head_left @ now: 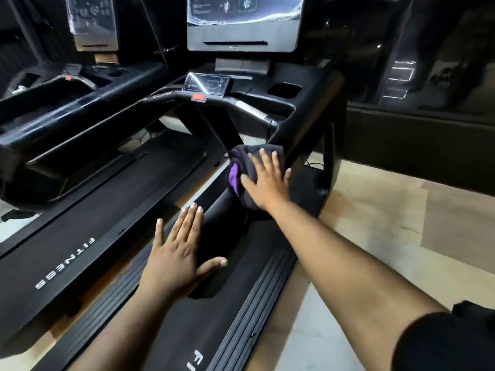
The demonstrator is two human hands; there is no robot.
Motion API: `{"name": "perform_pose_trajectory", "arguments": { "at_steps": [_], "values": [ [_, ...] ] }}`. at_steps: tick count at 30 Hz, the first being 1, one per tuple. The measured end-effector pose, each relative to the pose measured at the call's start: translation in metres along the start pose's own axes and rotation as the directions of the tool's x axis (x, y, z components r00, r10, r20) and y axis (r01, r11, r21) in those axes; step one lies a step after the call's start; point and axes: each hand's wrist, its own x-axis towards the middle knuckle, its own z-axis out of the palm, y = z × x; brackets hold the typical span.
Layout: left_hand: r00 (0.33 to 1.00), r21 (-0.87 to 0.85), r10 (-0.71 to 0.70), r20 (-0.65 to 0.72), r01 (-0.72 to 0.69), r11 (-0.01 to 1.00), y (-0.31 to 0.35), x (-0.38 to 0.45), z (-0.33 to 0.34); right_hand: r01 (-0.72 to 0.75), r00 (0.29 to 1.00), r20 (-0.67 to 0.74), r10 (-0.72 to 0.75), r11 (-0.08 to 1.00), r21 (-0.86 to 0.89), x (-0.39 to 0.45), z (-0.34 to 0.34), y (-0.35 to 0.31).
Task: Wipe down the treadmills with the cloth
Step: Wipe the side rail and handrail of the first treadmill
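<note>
Right hand (263,183) flat on cloth (242,167), seemingly atop handrail (222,210).

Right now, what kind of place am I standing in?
Most likely a gym or fitness showroom. A black treadmill belt printed FITNESS lies on the left, a second black treadmill sits under your hands, and a grey console screen still in plastic film stands ahead.

Near treadmill (187,317): matte black belt, black ribbed side rails, white lettering. Cloth (241,167): dark, near-black, with a bright purple patch on its left fold. Small red tab (198,97) on the black handlebar; silver-grey grip band (251,109) to its right. Console (242,25): grey surround, dark glossy screen. Neighbouring treadmill (67,253): black, white "FITNESS" lettering. Floor (401,223): pale beige, mottled.
</note>
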Motion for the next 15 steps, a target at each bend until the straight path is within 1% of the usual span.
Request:
{"name": "perform_pose_trajectory", "arguments": {
  "at_steps": [1, 2, 3, 5, 7, 8, 10, 11, 12, 13, 15],
  "values": [
    [1.000, -0.044, -0.014, -0.024, 0.013, 0.999, 0.001, 0.001, 0.000, -0.065, 0.998, -0.020, 0.066, 0.998, 0.019, 0.003, 0.000, -0.009],
    [0.998, -0.098, -0.034, -0.047, 0.029, 0.995, 0.002, 0.002, -0.001, -0.070, 0.996, -0.061, 0.072, 0.997, 0.030, -0.005, 0.005, -0.020],
    [0.996, -0.154, -0.060, -0.072, 0.048, 0.987, 0.000, 0.000, -0.002, -0.024, 0.991, -0.130, 0.028, 0.999, 0.033, -0.021, 0.017, -0.033],
    [0.984, -0.243, -0.106, -0.141, 0.070, 0.968, -0.006, -0.004, -0.002, 0.170, 0.956, -0.250, -0.154, 0.984, 0.045, -0.075, 0.045, -0.056],
    [0.974, -0.280, -0.117, -0.193, 0.060, 0.958, -0.012, -0.008, -0.003, 0.326, 0.915, -0.266, -0.302, 0.944, 0.049, -0.131, 0.070, -0.072],
    [0.973, -0.278, -0.104, -0.204, 0.044, 0.960, -0.013, -0.008, -0.003, 0.364, 0.908, -0.244, -0.339, 0.929, 0.065, -0.147, 0.073, -0.074],
    [0.975, -0.264, -0.075, -0.209, 0.018, 0.964, -0.010, -0.008, -0.001, 0.408, 0.895, -0.246, -0.372, 0.906, 0.113, -0.144, 0.071, -0.067],
    [0.977, -0.256, -0.067, -0.203, 0.013, 0.967, -0.008, -0.008, -0.001, 0.403, 0.893, -0.268, -0.361, 0.907, 0.121, -0.133, 0.069, -0.060],
    [0.980, -0.246, -0.061, -0.191, 0.013, 0.969, -0.007, -0.008, 0.000, 0.362, 0.905, -0.285, -0.315, 0.924, 0.127, -0.118, 0.064, -0.051],
    [0.983, -0.233, -0.051, -0.174, 0.009, 0.972, -0.006, -0.007, 0.001, 0.283, 0.925, -0.304, -0.230, 0.948, 0.144, -0.098, 0.059, -0.041],
    [0.989, -0.204, -0.031, -0.142, 0.002, 0.979, -0.003, -0.003, 0.002, 0.077, 0.965, -0.263, -0.016, 0.971, 0.224, -0.057, 0.045, -0.021]
  ]
}}
